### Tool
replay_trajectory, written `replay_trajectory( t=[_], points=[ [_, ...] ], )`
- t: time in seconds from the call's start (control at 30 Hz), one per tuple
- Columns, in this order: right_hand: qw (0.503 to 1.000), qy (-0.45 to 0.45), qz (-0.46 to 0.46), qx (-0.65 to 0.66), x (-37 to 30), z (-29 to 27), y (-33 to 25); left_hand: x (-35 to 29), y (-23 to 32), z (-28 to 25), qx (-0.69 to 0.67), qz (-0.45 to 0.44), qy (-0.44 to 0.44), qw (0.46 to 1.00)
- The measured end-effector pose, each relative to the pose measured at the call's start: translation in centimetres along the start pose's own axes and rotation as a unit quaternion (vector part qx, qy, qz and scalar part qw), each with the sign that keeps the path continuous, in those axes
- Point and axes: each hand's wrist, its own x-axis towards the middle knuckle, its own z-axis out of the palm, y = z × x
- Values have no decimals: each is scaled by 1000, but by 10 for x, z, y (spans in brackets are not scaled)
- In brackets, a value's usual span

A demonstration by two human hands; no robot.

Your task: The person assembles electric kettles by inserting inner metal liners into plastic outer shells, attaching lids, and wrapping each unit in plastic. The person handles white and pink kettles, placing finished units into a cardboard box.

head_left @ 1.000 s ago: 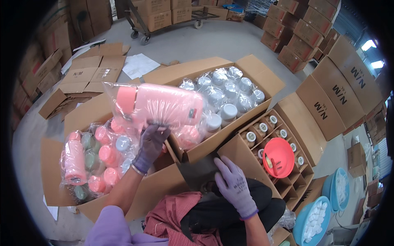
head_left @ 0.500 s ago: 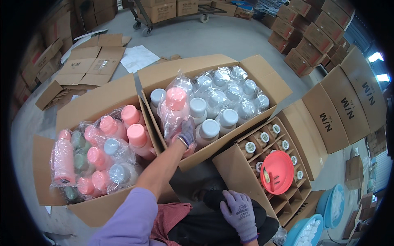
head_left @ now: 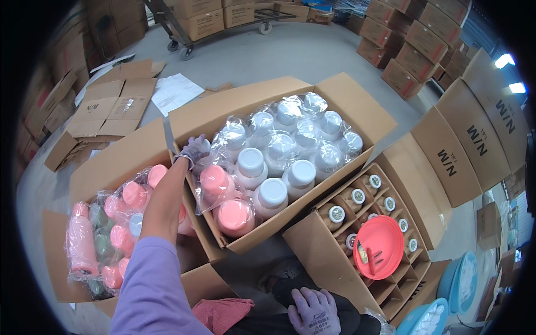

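My left hand [head_left: 193,149], in a light purple glove, reaches into the far left corner of the middle carton [head_left: 335,178]. Its fingers are closed about the top of a bottle with a pale blue cap [head_left: 206,145]; most of that bottle is hidden. Nearer stand a pink-capped bottle [head_left: 215,180] in clear plastic and another pink bottle [head_left: 233,216]. Several pale-blue-capped bottles [head_left: 273,192] fill the rest, the far ones under clear film. My right hand [head_left: 315,314], gloved too, lies on my dark-clothed knee with fingers apart, holding nothing.
On the left, an open carton [head_left: 53,251] holds pink, green and blue bottles in plastic. A divided carton [head_left: 318,245] at right holds white-capped items, with a red dish [head_left: 385,234] on top. Blue tubs [head_left: 444,290] stand lower right; a cart [head_left: 223,36] lies beyond.
My left hand has let go of the plastic-wrapped pink bottle, now lower in the middle carton. It has moved left and away, onto the corner bottle. My right hand stays on my knee.
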Motion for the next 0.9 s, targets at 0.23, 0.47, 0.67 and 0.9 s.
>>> replay_trajectory(
  t=[0.23, 0.47, 0.67, 0.9],
  points=[
    [999, -38, 22, 7, 2, -2, 1, -62, 34, -37, 34, 66, 47, 996],
    [969, 35, 28, 245, 58, -38, 38, -200, 120, -145, -103, 304, 219, 921],
    [741, 101, 92, 658, 135, -57, 9, -336, 191, -187, -197, 603, 192, 749],
    [711, 225, 241, 621, 79, -36, 82, -250, 211, -92, -82, 601, 136, 783]
  ],
)
